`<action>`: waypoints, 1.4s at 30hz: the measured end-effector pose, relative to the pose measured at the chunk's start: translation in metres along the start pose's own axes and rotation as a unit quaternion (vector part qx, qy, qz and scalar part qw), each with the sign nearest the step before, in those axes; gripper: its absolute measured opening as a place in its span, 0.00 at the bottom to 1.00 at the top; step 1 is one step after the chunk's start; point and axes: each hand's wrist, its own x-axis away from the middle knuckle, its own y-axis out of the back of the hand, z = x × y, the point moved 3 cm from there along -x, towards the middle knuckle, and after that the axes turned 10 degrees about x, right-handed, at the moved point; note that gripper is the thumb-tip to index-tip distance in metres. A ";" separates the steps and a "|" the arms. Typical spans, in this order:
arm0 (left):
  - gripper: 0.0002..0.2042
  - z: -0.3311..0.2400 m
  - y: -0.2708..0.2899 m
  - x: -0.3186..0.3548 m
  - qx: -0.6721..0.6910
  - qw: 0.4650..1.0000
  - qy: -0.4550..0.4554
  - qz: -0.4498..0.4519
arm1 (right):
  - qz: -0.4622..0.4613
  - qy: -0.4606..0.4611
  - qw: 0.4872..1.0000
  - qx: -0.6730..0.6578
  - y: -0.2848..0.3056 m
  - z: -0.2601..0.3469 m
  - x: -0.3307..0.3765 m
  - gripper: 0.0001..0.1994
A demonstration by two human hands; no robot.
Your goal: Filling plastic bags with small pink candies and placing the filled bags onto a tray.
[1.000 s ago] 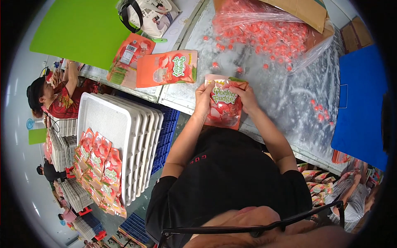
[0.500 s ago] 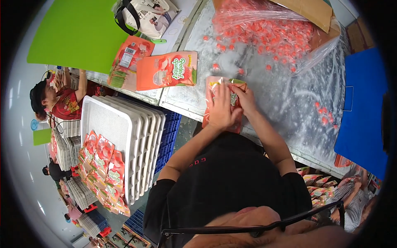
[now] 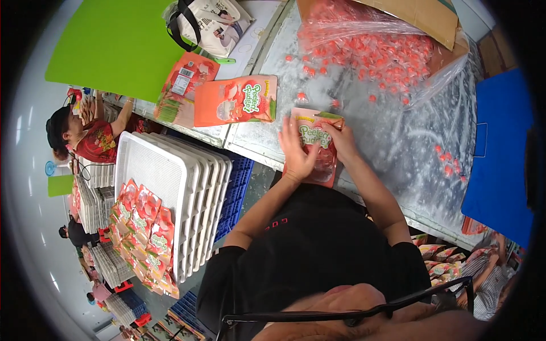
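A red and pink candy pouch (image 3: 322, 165) lies at the table's near edge in front of me, its printed front facing up. My left hand (image 3: 297, 150) rests along the pouch's left side with fingers stretched out and the thumb apart over the front. On the other side, my right hand (image 3: 344, 144) has its fingers bent onto the upper right edge, pinching the pouch there. What lies beneath the right fingertips is hidden. Just beyond the pouch are a few loose wrapped red candies (image 3: 301, 97).
Flat pouches (image 3: 236, 101) lie to the left. A plastic-lined carton (image 3: 449, 50) spills wrapped candies at the back. Stacked white trays (image 3: 185, 170) hold pouches at left; a blue board (image 3: 497, 148) stands at right. A co-worker (image 3: 94, 133) is at far left.
My left hand has slid off the pouch's front toward its left edge, uncovering the print. The right hand stays at the upper right edge. The view has shifted slightly.
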 end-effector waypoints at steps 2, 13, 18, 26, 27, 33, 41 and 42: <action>0.38 0.023 0.011 -0.008 0.359 0.890 0.201 -0.194 | 0.022 -0.015 1.000 -0.005 -0.005 0.003 -0.001 0.12; 0.07 0.050 0.022 -0.001 0.612 0.732 0.281 -0.103 | 0.082 0.015 0.995 0.060 -0.010 0.009 0.006 0.06; 0.13 0.048 0.066 0.014 0.637 0.713 0.273 -0.107 | 0.151 -0.033 0.988 0.015 -0.045 0.012 0.004 0.01; 0.16 0.037 0.171 0.027 0.426 0.832 0.259 -0.245 | 0.189 -0.008 0.970 0.152 -0.091 0.029 0.007 0.12; 0.15 0.055 0.193 0.036 0.443 0.802 0.205 -0.344 | 0.204 0.001 0.976 0.077 -0.101 0.043 0.014 0.16; 0.21 0.160 0.432 0.149 0.162 0.692 0.039 -0.702 | 0.208 -0.045 0.971 0.108 -0.035 0.032 -0.016 0.20; 0.34 0.234 0.468 0.176 -0.536 0.634 0.353 -0.432 | 0.076 -0.126 0.982 0.120 0.030 -0.007 -0.019 0.13; 0.34 0.252 0.461 0.161 -0.608 0.648 0.318 -0.331 | 0.072 -0.122 0.982 0.122 0.034 -0.009 -0.017 0.13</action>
